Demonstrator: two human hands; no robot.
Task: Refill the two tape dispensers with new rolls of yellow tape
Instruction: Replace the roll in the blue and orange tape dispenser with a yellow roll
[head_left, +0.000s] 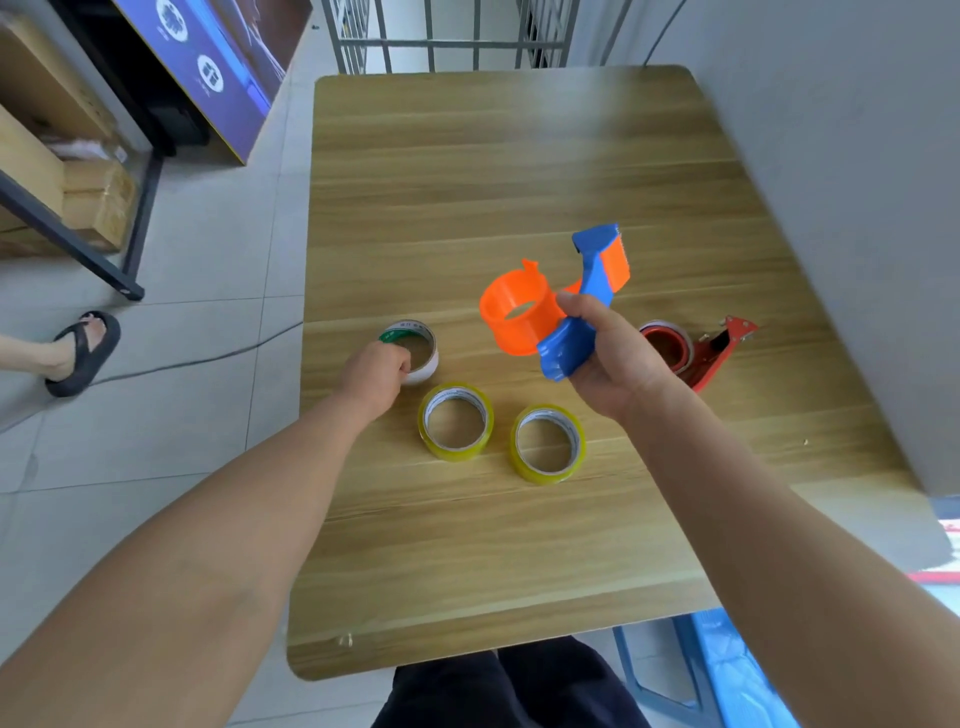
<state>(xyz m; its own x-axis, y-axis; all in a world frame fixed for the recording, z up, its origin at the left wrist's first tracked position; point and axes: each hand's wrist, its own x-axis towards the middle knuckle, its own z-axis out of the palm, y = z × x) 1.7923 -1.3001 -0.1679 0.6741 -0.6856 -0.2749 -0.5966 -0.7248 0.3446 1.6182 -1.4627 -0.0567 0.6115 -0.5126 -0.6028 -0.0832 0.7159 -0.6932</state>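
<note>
Lying bare across the whole far half of the tabletop (467, 171), upper centre of the frame, and again along the near edge at the bottom. Crowding the middle band: empty core (415, 349) under the left hand (375, 375), two yellow rolls (455, 422) (548, 445) just beside each other with a narrow gap between, red dispenser (696, 351) at right. Hanging above the centre, orange-and-blue dispenser (550, 306) gripped in the right hand (610, 358). Closing off the right side, grey wall (841, 208).

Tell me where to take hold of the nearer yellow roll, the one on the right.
Yellow roll lies flat on the table, core opening up and free all round. Come from above with the left hand: thumb inside the core, fingers on the outer wall.
</note>
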